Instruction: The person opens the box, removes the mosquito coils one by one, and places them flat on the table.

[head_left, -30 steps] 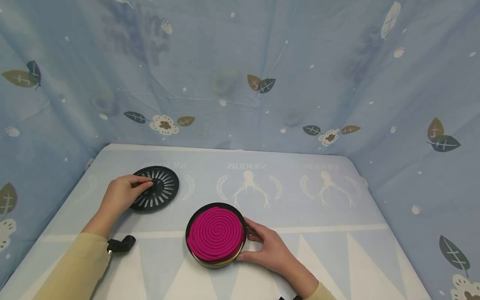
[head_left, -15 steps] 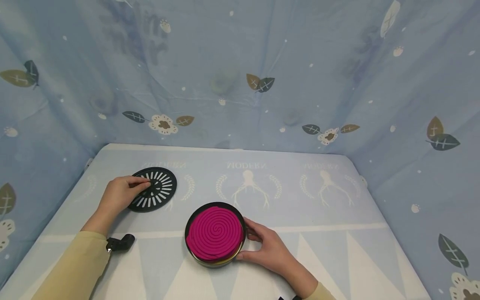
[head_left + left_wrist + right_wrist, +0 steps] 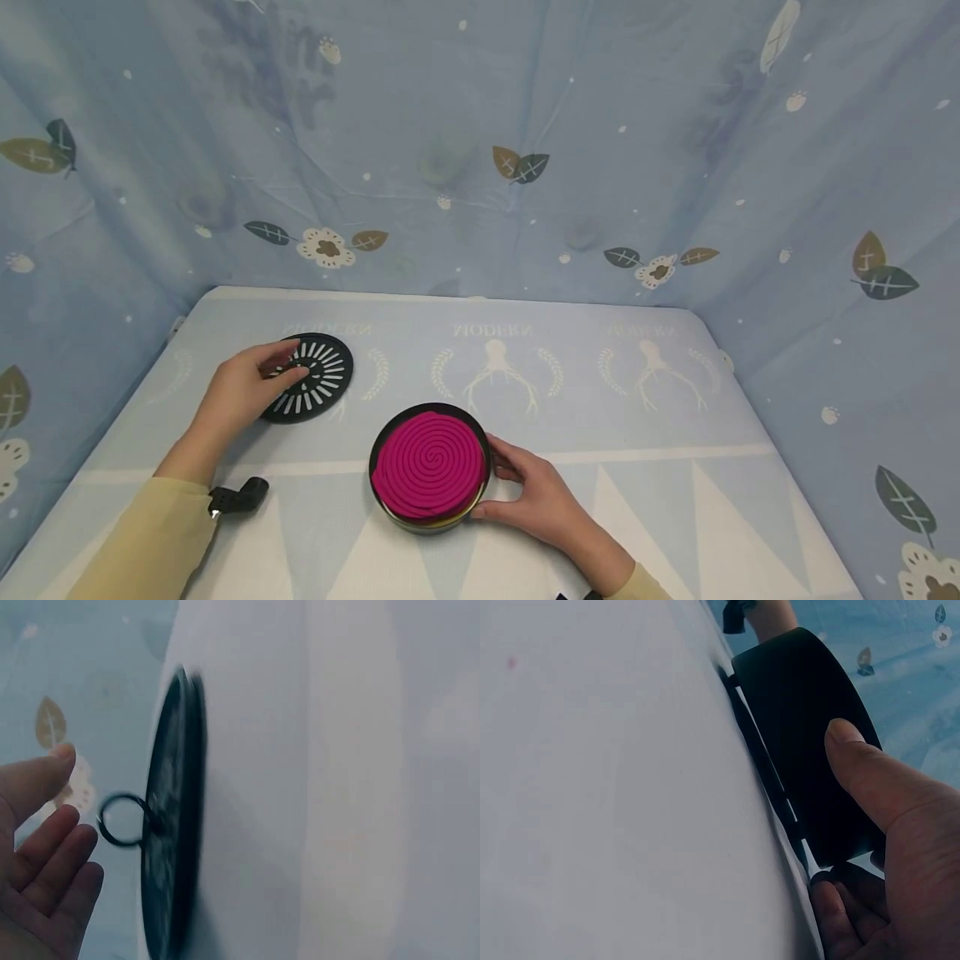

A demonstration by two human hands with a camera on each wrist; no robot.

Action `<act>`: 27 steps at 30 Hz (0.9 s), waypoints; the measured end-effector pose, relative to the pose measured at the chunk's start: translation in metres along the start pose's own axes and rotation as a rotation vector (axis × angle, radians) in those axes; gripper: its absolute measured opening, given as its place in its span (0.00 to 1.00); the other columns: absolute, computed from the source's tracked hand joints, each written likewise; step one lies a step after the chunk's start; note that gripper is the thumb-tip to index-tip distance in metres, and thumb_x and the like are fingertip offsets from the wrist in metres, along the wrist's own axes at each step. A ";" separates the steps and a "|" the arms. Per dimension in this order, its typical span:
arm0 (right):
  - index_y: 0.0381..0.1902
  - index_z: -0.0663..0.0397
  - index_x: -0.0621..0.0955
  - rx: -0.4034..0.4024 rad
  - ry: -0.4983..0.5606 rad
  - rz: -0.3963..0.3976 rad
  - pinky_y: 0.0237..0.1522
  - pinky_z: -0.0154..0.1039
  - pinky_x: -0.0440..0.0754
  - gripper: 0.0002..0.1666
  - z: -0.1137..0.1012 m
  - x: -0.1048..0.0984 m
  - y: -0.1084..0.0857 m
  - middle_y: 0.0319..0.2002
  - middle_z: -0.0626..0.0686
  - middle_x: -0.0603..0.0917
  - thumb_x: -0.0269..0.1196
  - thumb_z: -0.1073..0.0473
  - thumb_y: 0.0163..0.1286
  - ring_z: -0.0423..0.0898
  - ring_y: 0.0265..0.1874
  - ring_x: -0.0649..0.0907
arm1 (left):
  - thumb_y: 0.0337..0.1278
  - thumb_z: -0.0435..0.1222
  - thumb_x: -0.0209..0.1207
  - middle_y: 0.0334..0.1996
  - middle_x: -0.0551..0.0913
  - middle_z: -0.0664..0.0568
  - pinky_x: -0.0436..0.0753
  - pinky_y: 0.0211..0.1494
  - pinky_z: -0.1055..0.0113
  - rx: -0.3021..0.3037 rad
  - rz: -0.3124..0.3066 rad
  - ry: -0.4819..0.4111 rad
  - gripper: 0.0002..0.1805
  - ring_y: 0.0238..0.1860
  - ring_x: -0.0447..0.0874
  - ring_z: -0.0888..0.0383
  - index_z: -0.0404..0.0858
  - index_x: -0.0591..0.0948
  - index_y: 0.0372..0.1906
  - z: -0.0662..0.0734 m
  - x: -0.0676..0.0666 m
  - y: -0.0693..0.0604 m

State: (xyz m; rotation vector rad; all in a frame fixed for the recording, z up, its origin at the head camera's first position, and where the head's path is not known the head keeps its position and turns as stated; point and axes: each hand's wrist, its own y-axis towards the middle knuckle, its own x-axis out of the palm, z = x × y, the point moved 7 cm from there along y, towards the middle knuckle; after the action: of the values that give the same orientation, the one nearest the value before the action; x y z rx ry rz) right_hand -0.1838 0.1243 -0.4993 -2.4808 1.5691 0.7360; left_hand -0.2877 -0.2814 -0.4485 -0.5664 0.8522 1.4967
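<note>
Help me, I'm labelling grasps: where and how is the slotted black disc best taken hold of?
Probably by the central ring, pinched from above: it stands up from the broad, thin disc, which sits low on the table.

Pale-blue and white printed table cloth (image 3: 645, 433), head view: inverted legend "MODERN" (image 3: 492, 331) at 12 o'clock, legible; similar legends (image 3: 327, 330) at 10 and 2 o'clock, fainter. Blue leaf-and-flower-patterned fabric curtain (image 3: 465, 100), 11 o'clock: dark blurred marks (image 3: 309, 83), not legible
</note>
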 end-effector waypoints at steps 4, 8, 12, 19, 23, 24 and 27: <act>0.74 0.45 0.66 0.002 0.005 0.001 0.59 0.36 0.81 0.58 0.001 0.000 0.000 0.64 0.45 0.76 0.79 0.42 0.48 0.42 0.61 0.77 | 0.58 0.54 0.65 0.57 0.78 0.37 0.79 0.58 0.39 0.054 0.010 -0.031 0.38 0.56 0.77 0.36 0.39 0.72 0.69 0.017 0.002 -0.010; 0.74 0.45 0.65 0.005 0.004 0.002 0.59 0.36 0.81 0.58 0.001 0.000 -0.001 0.64 0.45 0.76 0.78 0.42 0.48 0.42 0.61 0.77 | 0.54 0.54 0.69 0.60 0.77 0.38 0.79 0.59 0.42 0.106 -0.006 -0.077 0.43 0.57 0.78 0.38 0.40 0.70 0.71 0.032 0.008 -0.022; 0.75 0.46 0.65 0.005 -0.003 0.001 0.59 0.35 0.81 0.58 0.000 -0.001 0.000 0.64 0.45 0.76 0.78 0.41 0.49 0.42 0.61 0.77 | 0.51 0.52 0.72 0.62 0.76 0.41 0.79 0.60 0.45 0.128 -0.039 -0.139 0.45 0.58 0.78 0.42 0.39 0.68 0.72 0.043 0.018 -0.032; 0.74 0.46 0.66 0.007 0.000 -0.003 0.59 0.35 0.80 0.58 -0.001 0.000 0.000 0.64 0.45 0.76 0.79 0.42 0.49 0.42 0.61 0.77 | 0.48 0.49 0.74 0.63 0.75 0.43 0.77 0.64 0.52 0.154 -0.154 -0.276 0.48 0.60 0.76 0.45 0.39 0.65 0.72 0.055 0.042 -0.051; 0.74 0.46 0.66 0.013 -0.006 -0.002 0.59 0.35 0.80 0.57 0.000 0.000 0.000 0.64 0.44 0.76 0.78 0.41 0.49 0.42 0.61 0.77 | 0.45 0.48 0.75 0.66 0.72 0.43 0.76 0.65 0.53 0.161 -0.226 -0.382 0.51 0.63 0.74 0.45 0.43 0.62 0.75 0.061 0.055 -0.060; 0.74 0.45 0.66 0.014 -0.008 -0.001 0.59 0.35 0.80 0.57 0.000 0.000 0.000 0.64 0.44 0.76 0.78 0.42 0.49 0.42 0.61 0.77 | 0.44 0.47 0.76 0.66 0.71 0.43 0.75 0.66 0.53 0.165 -0.240 -0.413 0.52 0.63 0.74 0.45 0.45 0.61 0.75 0.063 0.058 -0.062; 0.74 0.45 0.66 0.013 -0.011 0.000 0.58 0.35 0.81 0.57 0.000 0.000 0.000 0.64 0.44 0.76 0.78 0.41 0.49 0.42 0.61 0.77 | 0.41 0.45 0.78 0.67 0.69 0.42 0.75 0.66 0.53 0.181 -0.274 -0.489 0.55 0.65 0.72 0.44 0.50 0.60 0.76 0.068 0.064 -0.069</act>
State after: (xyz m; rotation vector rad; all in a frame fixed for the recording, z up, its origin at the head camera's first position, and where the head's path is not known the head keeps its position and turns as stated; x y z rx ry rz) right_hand -0.1836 0.1245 -0.4994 -2.4639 1.5651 0.7359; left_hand -0.2177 -0.1905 -0.4691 -0.1593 0.4958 1.2170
